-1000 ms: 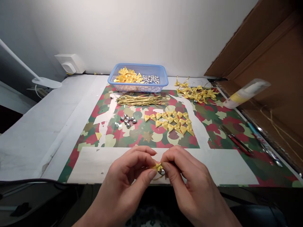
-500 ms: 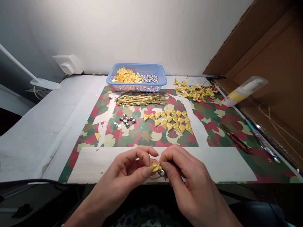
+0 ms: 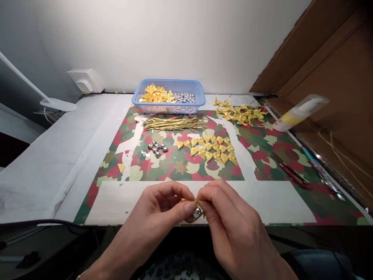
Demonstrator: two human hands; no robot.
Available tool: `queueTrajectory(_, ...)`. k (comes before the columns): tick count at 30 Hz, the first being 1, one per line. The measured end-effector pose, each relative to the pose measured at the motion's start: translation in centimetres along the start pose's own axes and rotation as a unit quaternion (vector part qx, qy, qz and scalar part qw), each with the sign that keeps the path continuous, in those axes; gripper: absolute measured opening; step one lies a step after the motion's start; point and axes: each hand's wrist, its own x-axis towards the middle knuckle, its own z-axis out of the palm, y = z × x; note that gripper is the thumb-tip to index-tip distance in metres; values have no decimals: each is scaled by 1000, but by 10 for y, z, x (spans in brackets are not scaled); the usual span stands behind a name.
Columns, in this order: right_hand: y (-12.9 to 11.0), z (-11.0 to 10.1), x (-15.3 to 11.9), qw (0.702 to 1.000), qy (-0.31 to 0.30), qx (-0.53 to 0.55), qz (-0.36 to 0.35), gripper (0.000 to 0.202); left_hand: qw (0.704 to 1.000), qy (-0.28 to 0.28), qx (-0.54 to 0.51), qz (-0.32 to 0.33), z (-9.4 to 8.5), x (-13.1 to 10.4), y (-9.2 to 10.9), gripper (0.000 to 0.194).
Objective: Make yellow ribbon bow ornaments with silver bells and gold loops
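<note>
Gathering left of center, silver jingle bells (image 3: pixel 157 148) dot a camouflage-patterned sheet (image 3: pixel 145 171), with gold twist ties (image 3: pixel 171 123) and a blue plastic basket (image 3: pixel 168 104) behind them. At the near edge, the left hand (image 3: pixel 166 206) closes thumb and fingers on a yellow ribbon bow (image 3: pixel 197 202) with a silver bell (image 3: pixel 197 212); the right hand (image 3: pixel 230 214) pinches the bow's right side. Beyond the hands lie loose yellow bows (image 3: pixel 213 147); farther right, a clear-capped bottle (image 3: pixel 300 113) leans.
</note>
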Motion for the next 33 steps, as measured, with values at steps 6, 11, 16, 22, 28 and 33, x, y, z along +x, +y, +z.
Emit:
queueTrajectory(6,9,-17,11,976,0,185,118,16,999,32,16,18,-1,1,-1,12)
queueTrajectory(11,16,-17,19,796,49,541,266,11,999,33,35,19,0,-3,0,8)
queueTrajectory(16,23,-6,19,800,112,525,268,11,998,27,46,26,-1,-5,0,8)
queueTrajectory(22,22,-3,14,873,122,416,224,14,995,27,88,37,-2,-5,-1,9)
queueTrajectory(28,-5,-6,10,927,202,275,156,16,992,58,107,42,-6,-6,-5,7)
queueTrajectory(33,-18,-10,2,948,230,176,134,20,986,55,146,50,-5,-7,-3,9)
